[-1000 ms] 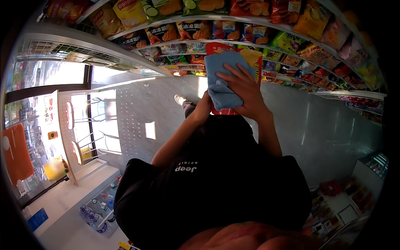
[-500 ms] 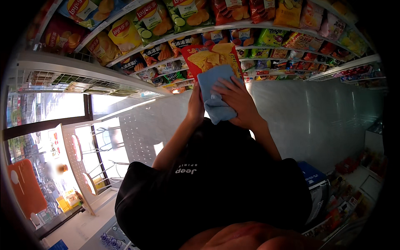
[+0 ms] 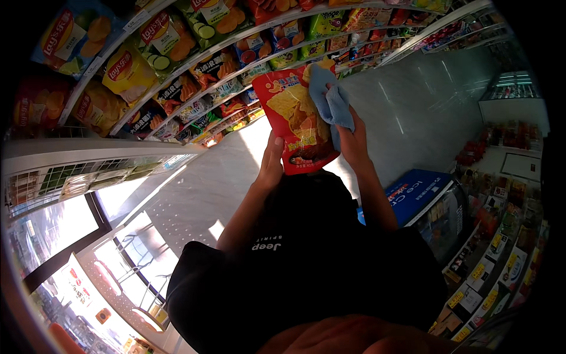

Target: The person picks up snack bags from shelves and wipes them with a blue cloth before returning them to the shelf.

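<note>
A red bag of chips (image 3: pixel 293 118) with yellow chips pictured on its front is held up before me. My left hand (image 3: pixel 272 160) grips its lower left edge, thumb on the front and the other fingers behind. My right hand (image 3: pixel 352 139) is at the bag's right edge with a folded light-blue cloth (image 3: pixel 332 101). The cloth covers part of the bag's upper right side. Most of the right hand's fingers are hidden behind the cloth and the bag.
Curved shelves (image 3: pixel 194 71) full of snack bags rise beyond my hands. At the right stand a blue-topped freezer case (image 3: pixel 414 192) and a stocked product rack (image 3: pixel 495 236). A wire-grid display (image 3: pixel 65 180) is at the left, by bright windows. Grey floor (image 3: pixel 407 106) lies between.
The cloth has slid from the middle of the bag to its right edge along with my right hand, uncovering the front. My view has turned, showing more of the freezer and rack.
</note>
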{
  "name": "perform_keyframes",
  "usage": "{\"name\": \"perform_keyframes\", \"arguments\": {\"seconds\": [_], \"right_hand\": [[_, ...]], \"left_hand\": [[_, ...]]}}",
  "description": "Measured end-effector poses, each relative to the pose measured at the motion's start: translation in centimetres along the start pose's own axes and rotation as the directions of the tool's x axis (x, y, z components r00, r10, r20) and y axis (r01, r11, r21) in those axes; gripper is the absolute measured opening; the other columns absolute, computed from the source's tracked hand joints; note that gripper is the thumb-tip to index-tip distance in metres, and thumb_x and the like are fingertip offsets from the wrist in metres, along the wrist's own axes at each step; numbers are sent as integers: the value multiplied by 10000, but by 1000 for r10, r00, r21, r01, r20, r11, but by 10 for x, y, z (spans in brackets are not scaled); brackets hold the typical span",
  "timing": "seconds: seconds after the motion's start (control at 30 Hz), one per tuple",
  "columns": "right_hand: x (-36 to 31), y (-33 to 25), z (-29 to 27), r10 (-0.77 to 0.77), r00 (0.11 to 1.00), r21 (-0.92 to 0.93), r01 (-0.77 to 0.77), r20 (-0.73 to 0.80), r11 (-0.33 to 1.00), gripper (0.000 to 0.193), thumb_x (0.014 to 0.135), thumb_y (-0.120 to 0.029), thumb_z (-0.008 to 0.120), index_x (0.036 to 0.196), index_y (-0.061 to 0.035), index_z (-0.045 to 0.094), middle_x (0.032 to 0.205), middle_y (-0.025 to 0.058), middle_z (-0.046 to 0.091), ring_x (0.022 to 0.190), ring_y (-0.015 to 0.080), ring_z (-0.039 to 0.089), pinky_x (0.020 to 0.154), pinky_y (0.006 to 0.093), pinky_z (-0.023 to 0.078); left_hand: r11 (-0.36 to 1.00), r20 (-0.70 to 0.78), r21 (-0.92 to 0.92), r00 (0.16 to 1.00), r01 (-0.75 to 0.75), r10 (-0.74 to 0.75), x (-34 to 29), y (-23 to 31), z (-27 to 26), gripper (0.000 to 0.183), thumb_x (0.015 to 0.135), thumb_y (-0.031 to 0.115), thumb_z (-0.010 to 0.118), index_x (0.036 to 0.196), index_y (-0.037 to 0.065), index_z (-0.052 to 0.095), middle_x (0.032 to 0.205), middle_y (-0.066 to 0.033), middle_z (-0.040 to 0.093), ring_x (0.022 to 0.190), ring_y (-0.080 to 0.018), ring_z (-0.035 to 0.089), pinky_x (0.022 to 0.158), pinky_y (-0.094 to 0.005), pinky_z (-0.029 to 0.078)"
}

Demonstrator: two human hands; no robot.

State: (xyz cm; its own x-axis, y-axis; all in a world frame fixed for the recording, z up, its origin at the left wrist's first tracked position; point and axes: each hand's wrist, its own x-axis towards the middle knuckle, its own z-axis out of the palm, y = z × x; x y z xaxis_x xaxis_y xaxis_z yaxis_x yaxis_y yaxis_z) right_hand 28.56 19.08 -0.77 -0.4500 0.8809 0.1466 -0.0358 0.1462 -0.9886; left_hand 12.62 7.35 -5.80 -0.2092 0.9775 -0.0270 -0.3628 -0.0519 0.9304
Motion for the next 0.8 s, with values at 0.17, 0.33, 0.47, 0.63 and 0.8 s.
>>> {"name": "perform_keyframes", "arguments": {"seconds": [0.17,0.33,0.47,0.63,0.8], "right_hand": [[13,-46,7,-314,864,-601,500,393,623,458,898,-178,557,1333,-50,496,1407,110,497,1384,325,347,1128,427,254],[-3,-29,-3,-135,982,-492,183,132,851,519,959,-121,498,1440,9,354,1428,159,463,1376,236,366,1122,377,302],[-20,-9,-16,-19,996,-31,21,88,999,492,963,-90,486,1424,32,365,1472,173,402,1375,269,371,1110,376,304],[-18,12,-31,-62,992,146,46,106,988,498,965,-86,451,1436,26,335,1459,174,409,1330,247,423,1100,362,326],[15,47,-83,290,923,658,-385,255,647,415,992,-159,419,1372,6,393,1323,129,520,1144,227,581,964,363,488]], "left_hand": [[999,19,-16,999,45,-44,-9,-8,6,558,1038,374,269,1437,-16,274,1395,-159,433,1287,-249,430,1084,-363,328],[992,-122,-123,992,17,-32,-8,-6,20,558,1033,381,274,1424,-16,298,1377,-162,449,1257,-250,460,1072,-366,356],[953,-256,-303,965,-24,-57,2,-9,31,563,1026,420,296,1397,-2,338,1341,-160,486,1203,-255,518,1021,-380,421],[980,-223,-12,956,-198,190,13,-7,46,758,970,593,276,1434,-4,311,1360,-154,475,1194,-261,504,1014,-395,386],[729,-7,566,882,-384,470,32,32,82,474,866,125,503,1314,-28,507,1342,-178,535,1080,-269,551,939,-371,407]]}}
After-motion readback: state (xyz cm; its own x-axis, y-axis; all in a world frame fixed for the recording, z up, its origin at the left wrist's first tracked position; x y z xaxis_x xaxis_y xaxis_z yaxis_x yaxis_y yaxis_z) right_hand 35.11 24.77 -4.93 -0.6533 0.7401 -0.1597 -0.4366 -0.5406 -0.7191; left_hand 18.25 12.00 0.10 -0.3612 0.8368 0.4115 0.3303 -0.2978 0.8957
